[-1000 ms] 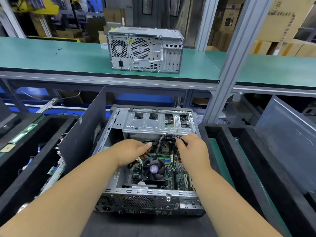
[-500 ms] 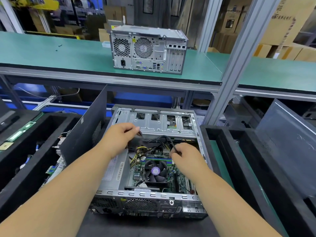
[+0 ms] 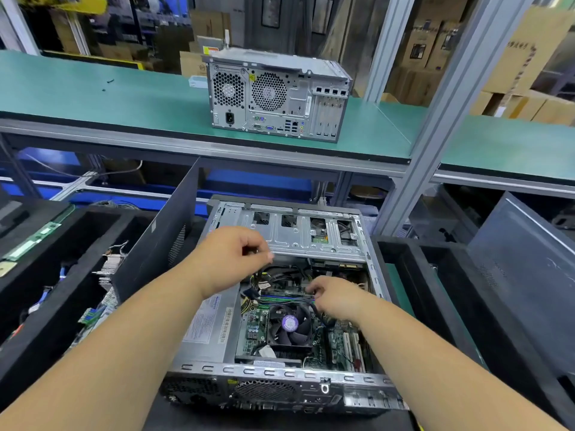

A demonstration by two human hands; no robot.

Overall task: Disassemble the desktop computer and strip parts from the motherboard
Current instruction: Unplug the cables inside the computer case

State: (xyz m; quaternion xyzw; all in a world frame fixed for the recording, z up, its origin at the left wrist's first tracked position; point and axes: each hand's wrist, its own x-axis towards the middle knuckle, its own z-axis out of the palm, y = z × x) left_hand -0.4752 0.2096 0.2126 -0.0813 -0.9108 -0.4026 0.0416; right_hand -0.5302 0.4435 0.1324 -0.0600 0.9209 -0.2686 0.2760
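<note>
The open desktop case lies on its side in front of me. Inside are the motherboard, a black CPU fan, a silver power supply and a metal drive cage. My left hand hovers over the cage's near edge with fingers pinched on a small cable plug; black and yellow cables hang just below it. My right hand reaches down beside the memory sticks, fingertips closed on a dark cable that curves under the palm.
A second closed tower stands on the green upper shelf. A dark side panel leans left of the case. Black foam bins with parts sit at the left and right. An aluminium post rises at the right.
My left hand rose from the fan area to the drive cage's edge, pulling a cable plug. My right hand dropped from the cage's edge to the memory slots with its cable.
</note>
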